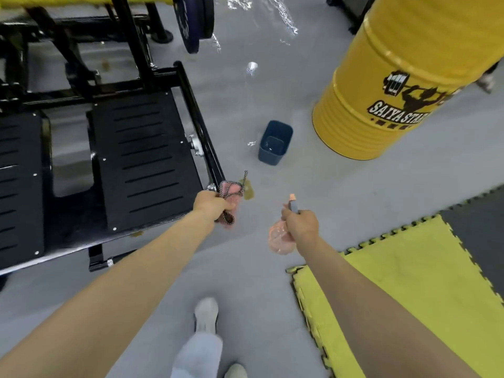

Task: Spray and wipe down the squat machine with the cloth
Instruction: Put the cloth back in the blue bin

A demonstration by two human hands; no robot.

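Note:
The black squat machine (141,148) fills the left side, its two slotted foot plates lying flat inside a black steel frame. My left hand (211,204) is closed on a pink cloth (230,190) with a braided cord, held just off the machine's near right corner. My right hand (301,223) grips a clear pink spray bottle (278,238) by its neck, over the grey floor to the right of the machine. The bottle's nozzle points away from me.
A small dark blue bin (275,141) stands on the grey floor beyond my hands. A large yellow drum (387,77) stands at the right. Yellow and grey puzzle mats (395,282) lie at the lower right. A weight plate (193,20) hangs on the machine. My feet (206,313) are below.

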